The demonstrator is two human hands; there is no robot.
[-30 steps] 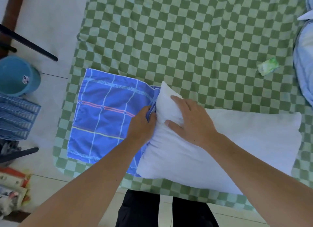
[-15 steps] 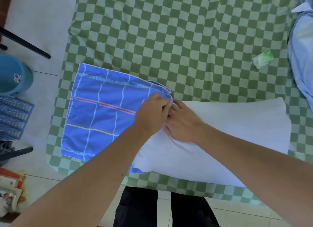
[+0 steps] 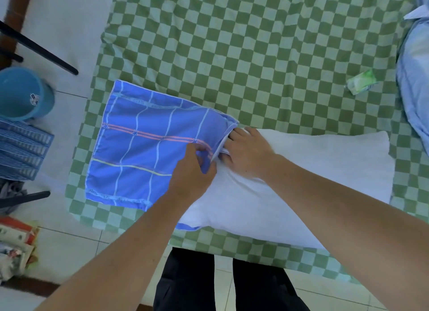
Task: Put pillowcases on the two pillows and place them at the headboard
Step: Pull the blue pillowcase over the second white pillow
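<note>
The white pillow (image 3: 301, 194), a soft, plump rectangle of smooth fabric, lies along the near edge of the bed, its long side running from centre toward three o'clock. Its end toward nine o'clock sits at the mouth of the blue pillowcase (image 3: 144, 152), a flat, thin woven cloth crossed by white grid lines, a pair of orange stripes with small stars and one yellow line; the case spreads limp toward nine o'clock, with a corner of it tucked beneath the pillow at six o'clock. The left hand (image 3: 192, 173) pinches the upper edge of the case's opening, fingers curled on the cloth. The right hand (image 3: 246, 152), just beside it at three o'clock, presses on the pillow's end with its fingertips slipped inside the opening, so how they lie there cannot be told. Both rest on a bedsheet (image 3: 255, 55) of green-and-pale checks, lightly rumpled. At two o'clock lies a small green packet (image 3: 361, 82), and beyond it a pale blue bundle of cloth (image 3: 415, 83). At nine o'clock, on the floor, stand a round blue bucket (image 3: 23, 92) and a slatted blue plastic basket (image 3: 21, 152).
</note>
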